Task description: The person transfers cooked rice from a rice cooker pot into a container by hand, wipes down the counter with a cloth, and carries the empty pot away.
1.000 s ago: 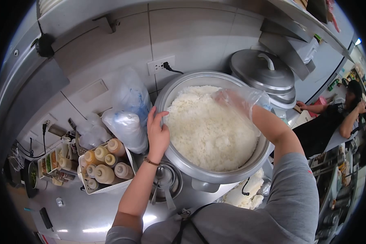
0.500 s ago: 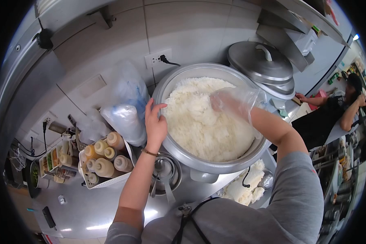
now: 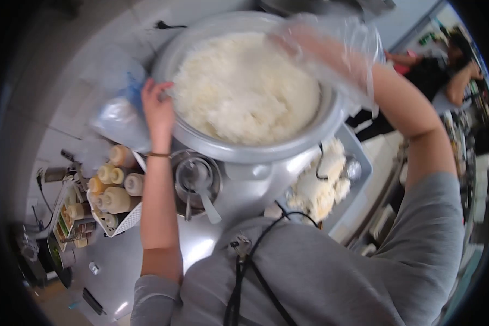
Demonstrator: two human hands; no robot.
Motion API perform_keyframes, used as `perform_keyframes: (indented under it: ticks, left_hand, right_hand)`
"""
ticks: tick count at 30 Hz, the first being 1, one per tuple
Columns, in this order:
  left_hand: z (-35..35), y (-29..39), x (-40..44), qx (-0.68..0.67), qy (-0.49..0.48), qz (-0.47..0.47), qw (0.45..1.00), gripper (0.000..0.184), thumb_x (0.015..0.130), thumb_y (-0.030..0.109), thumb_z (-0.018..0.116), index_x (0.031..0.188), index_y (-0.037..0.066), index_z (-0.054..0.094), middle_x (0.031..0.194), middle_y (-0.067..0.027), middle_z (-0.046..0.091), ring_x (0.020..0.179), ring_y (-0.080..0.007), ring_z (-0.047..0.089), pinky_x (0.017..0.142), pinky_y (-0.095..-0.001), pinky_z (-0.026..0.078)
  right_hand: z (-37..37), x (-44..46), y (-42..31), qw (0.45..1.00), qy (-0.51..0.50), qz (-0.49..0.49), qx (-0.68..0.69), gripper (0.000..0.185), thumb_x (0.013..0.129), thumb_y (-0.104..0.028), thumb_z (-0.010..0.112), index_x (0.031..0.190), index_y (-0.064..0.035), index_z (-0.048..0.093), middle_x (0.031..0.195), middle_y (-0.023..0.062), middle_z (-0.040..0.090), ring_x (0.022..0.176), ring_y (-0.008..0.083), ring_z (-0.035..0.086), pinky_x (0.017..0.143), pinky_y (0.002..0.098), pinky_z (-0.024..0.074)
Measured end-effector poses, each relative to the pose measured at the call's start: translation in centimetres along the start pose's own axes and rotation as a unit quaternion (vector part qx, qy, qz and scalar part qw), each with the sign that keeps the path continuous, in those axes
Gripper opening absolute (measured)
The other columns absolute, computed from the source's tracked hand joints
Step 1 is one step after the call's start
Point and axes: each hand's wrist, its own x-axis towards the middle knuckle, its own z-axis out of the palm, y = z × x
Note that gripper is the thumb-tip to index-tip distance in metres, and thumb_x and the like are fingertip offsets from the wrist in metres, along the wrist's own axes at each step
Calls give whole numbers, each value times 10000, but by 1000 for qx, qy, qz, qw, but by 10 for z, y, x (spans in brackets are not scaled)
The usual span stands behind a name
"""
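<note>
Rice (image 3: 233,92) heaps in the wide pot (image 3: 231,149) at twelve o'clock, my open left hand (image 3: 159,117) at its nine-o'clock rim. My right hand (image 3: 315,48), in clear plastic (image 3: 364,41), blurs near one o'clock; its grip I cannot tell. Light, low strokes should spare the grains, a steady rim helping.

Rice (image 3: 239,92) in pot (image 3: 250,153), bowl (image 3: 217,187) before it, bottles (image 3: 118,200) in basket (image 3: 128,221) to the left

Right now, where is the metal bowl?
In the head view, the bowl is left of centre, just right of the left forearm, below the pot.
</note>
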Motion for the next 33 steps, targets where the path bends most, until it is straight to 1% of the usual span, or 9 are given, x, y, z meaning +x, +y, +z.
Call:
perform_keyframes:
  ticks: [3,8,14,19,22,26,28,31,33]
  left_hand:
    - [-3,4,2,-10,-21,-11,1000,289,707,-18,460,913,89,632,1260,-186,374,1201,-298,355,984,-341,278]
    - [-5,3,6,10,-42,-22,999,292,696,1,475,909,101,647,1291,-166,359,1232,-256,325,988,-322,262]
    - [-5,8,5,-29,-52,-49,997,302,709,6,465,936,92,644,1307,-161,342,1234,-244,320,982,-312,264]
    - [-5,2,7,-39,-59,-51,996,305,709,9,464,947,85,639,1312,-165,338,1234,-247,318,985,-313,260]
    - [-7,-1,9,-14,-64,-36,997,304,706,8,468,946,86,638,1309,-169,346,1237,-249,316,990,-312,255]
    - [-7,-9,10,9,-63,-18,998,313,706,14,480,959,99,642,1294,-168,379,1239,-250,320,996,-312,249]
    - [-10,-6,11,26,-75,-27,996,314,711,16,485,970,102,641,1298,-170,382,1243,-250,319,1000,-314,244]
    - [-16,-28,21,10,-101,-26,994,309,714,12,491,980,77,634,1318,-161,370,1250,-236,311,1001,-309,240]
    - [-18,-26,21,-13,-105,-36,994,308,719,10,492,992,60,626,1332,-151,357,1247,-226,315,998,-304,240]
  right_hand:
    - [-1,-30,17,997,5,13,75,343,843,-277,497,1095,-45,523,1025,127,579,968,238,547,798,337,439]
    - [14,-56,31,975,40,-124,-178,132,693,-157,560,709,-38,613,678,142,593,644,277,589,642,372,482]
    - [25,-87,52,993,26,-56,-105,218,742,-227,551,860,-45,568,808,135,574,765,254,563,711,354,457]
    - [33,-187,49,955,103,89,265,330,791,-298,542,1012,-53,523,938,129,555,885,231,537,780,336,431]
    - [76,-282,29,777,183,238,554,401,821,-340,536,1103,-58,496,1016,125,543,957,217,521,821,325,416]
    - [179,-392,-103,311,382,504,709,397,842,-326,539,1125,-48,517,1007,64,571,940,160,518,813,328,419]
    - [273,-458,-161,387,199,632,641,289,842,-217,500,1063,-33,530,982,83,570,925,157,538,782,294,438]
    - [310,-464,-228,350,77,739,570,271,848,-196,460,1058,-41,535,987,72,570,891,172,542,777,322,439]
    - [329,-454,-242,506,98,734,442,292,848,-204,433,1052,-26,541,994,66,583,886,185,542,781,336,436]
